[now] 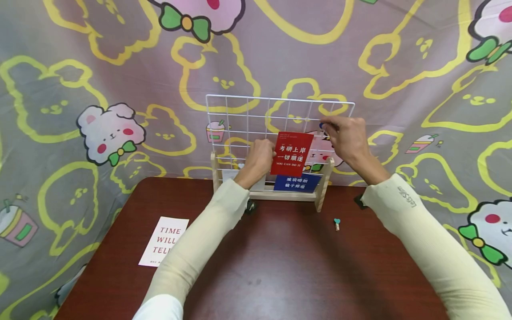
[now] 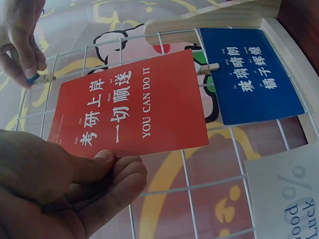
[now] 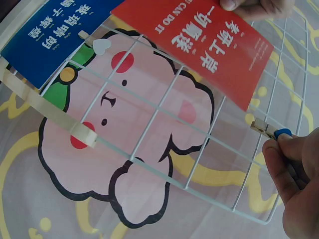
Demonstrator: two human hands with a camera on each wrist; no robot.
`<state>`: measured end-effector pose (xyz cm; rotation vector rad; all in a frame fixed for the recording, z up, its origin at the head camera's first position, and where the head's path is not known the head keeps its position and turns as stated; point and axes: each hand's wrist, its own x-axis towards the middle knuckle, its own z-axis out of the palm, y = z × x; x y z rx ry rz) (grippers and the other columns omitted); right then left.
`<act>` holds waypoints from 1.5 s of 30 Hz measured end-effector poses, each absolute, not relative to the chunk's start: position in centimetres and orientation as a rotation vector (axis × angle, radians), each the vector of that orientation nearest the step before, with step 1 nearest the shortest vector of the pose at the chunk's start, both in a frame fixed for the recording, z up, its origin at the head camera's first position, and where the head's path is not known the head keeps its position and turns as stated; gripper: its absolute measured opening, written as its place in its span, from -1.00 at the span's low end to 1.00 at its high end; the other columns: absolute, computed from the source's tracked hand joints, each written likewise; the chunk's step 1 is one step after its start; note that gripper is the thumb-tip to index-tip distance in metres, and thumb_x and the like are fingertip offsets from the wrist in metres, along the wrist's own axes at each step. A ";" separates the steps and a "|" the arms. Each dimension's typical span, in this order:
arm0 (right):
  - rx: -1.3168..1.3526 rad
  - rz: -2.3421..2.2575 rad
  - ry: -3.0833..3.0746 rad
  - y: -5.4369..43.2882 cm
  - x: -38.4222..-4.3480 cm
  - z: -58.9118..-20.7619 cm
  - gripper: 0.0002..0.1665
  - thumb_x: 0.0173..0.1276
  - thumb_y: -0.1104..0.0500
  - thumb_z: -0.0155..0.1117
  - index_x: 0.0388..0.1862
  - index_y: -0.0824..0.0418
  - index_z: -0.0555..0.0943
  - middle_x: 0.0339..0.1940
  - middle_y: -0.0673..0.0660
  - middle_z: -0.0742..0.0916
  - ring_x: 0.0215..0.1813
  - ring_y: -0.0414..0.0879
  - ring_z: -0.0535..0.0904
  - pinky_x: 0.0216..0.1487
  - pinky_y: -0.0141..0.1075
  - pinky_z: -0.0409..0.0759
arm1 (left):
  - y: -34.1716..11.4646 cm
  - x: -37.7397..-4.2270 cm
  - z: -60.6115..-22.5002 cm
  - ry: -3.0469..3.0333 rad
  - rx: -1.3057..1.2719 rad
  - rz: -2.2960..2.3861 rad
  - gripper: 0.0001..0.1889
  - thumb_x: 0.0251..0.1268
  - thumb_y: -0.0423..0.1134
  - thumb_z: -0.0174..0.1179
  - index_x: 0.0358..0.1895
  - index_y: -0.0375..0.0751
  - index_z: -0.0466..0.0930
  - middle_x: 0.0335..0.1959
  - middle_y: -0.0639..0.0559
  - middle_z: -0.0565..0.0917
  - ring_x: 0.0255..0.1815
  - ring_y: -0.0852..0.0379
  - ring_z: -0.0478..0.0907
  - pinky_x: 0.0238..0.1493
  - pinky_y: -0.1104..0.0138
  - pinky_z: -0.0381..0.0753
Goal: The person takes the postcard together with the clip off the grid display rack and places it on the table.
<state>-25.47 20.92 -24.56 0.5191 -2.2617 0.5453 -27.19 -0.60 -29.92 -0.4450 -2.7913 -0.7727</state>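
My left hand [image 1: 259, 159] pinches a red card [image 1: 294, 155] by one edge, thumb on its printed face. The card is in front of a white wire grid [image 1: 280, 99]. To its right, my right hand [image 1: 347, 137] holds a small wooden clip [image 3: 264, 128] with a blue top between thumb and fingertips. In the right wrist view the clip is close to the grid wires, a little apart from the card's corner. A blue card [image 2: 254, 77] hangs lower on the grid by a clip [image 2: 208, 68]. Beside it is a white card [image 2: 281, 194], partly hidden by my left arm in the head view.
A wooden stand [image 1: 288, 195] supports the grid at the back of the dark red table [image 1: 280, 266]. A white card with red lettering [image 1: 162, 240] lies at left, partly under my sleeve. A clip with a teal heart [image 1: 337, 224] lies at right. Patterned cloth [image 1: 132, 80] hangs behind.
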 end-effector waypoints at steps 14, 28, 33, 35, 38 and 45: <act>0.547 0.519 -2.287 22.4 -24.6 -28.1 -0.87 0.30 0.39 0.29 -0.26 0.37 0.76 -0.40 0.32 0.79 -0.63 -0.02 0.53 -0.61 -0.28 0.34 | -2.2 -26.1 -31.0 -2.797 -0.468 -0.628 -0.76 0.33 -0.32 0.22 -0.53 -0.25 0.70 -0.44 -0.10 0.74 -0.29 -0.10 0.68 -0.14 0.11 0.64; 0.551 0.507 -2.330 23.6 -23.8 -31.0 -0.89 0.20 0.42 0.36 -0.29 0.36 0.75 -0.38 0.29 0.80 -0.47 0.12 0.71 -0.44 -0.02 0.55 | -4.3 -25.7 -32.8 -2.815 -0.430 -0.614 -0.78 0.28 -0.36 0.25 -0.53 -0.24 0.76 -0.50 -0.10 0.76 -0.35 -0.11 0.68 -0.21 0.12 0.64; 0.538 0.511 -2.359 24.1 -23.5 -32.2 -0.88 0.20 0.43 0.35 -0.29 0.35 0.76 -0.44 0.28 0.79 -0.65 -0.03 0.51 -0.57 -0.19 0.34 | -5.2 -25.4 -33.5 -2.820 -0.432 -0.611 -0.77 0.29 -0.38 0.23 -0.54 -0.26 0.74 -0.51 -0.12 0.74 -0.39 -0.09 0.66 -0.27 0.13 0.63; 0.530 0.520 -2.371 24.3 -23.3 -32.6 -0.88 0.20 0.43 0.35 -0.29 0.35 0.76 -0.42 0.28 0.79 -0.63 -0.02 0.53 -0.59 -0.17 0.37 | -5.6 -25.3 -33.7 -2.808 -0.452 -0.591 -0.75 0.28 -0.37 0.24 -0.59 -0.27 0.71 -0.52 -0.13 0.74 -0.38 -0.12 0.66 -0.25 0.11 0.62; 0.526 0.530 -2.385 24.6 -23.0 -33.3 -0.88 0.19 0.42 0.37 -0.29 0.36 0.75 -0.37 0.29 0.80 -0.52 0.06 0.66 -0.50 -0.07 0.45 | -6.2 -25.1 -34.1 -2.807 -0.452 -0.596 -0.73 0.27 -0.38 0.24 -0.63 -0.27 0.68 -0.55 -0.13 0.72 -0.37 -0.13 0.66 -0.21 0.09 0.62; 0.504 0.524 -2.433 25.5 -22.5 -34.6 -0.88 0.20 0.42 0.34 -0.29 0.36 0.76 -0.46 0.29 0.78 -0.63 -0.03 0.54 -0.54 -0.17 0.37 | -7.4 -24.7 -34.9 -2.851 -0.401 -0.571 -0.74 0.24 -0.41 0.22 -0.64 -0.24 0.66 -0.58 -0.10 0.69 -0.35 -0.12 0.66 -0.20 0.07 0.62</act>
